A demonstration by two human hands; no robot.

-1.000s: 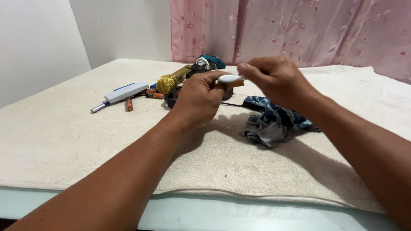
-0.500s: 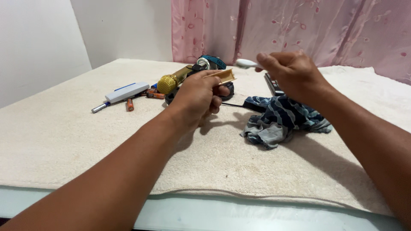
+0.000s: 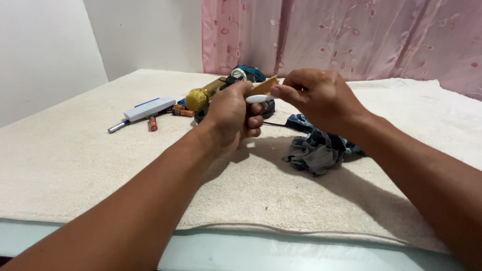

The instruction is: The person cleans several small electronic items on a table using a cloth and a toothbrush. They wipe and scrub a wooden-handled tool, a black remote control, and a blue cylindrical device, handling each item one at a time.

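My left hand (image 3: pixel 232 116) is closed around a small gold-coloured piece (image 3: pixel 266 84) whose flat end sticks up past my thumb. My right hand (image 3: pixel 317 98) pinches a small white oval piece (image 3: pixel 257 99) by one end and holds it against the gold piece, right at my left thumb. Both hands hover above the cream towel (image 3: pixel 100 165), just in front of a gold microphone (image 3: pixel 201 94).
A crumpled blue patterned cloth (image 3: pixel 317 150) lies under my right wrist. Behind my hands are a black round object (image 3: pixel 268 107) and a teal-topped item (image 3: pixel 248 73). To the left lie a white-and-blue device (image 3: pixel 148 108), a pen (image 3: pixel 117 126) and orange batteries (image 3: pixel 151 122). A pink curtain (image 3: pixel 351 35) hangs behind.
My right hand, which had lifted the white piece away up and to the right, has brought it back down against the gold piece in my left hand.
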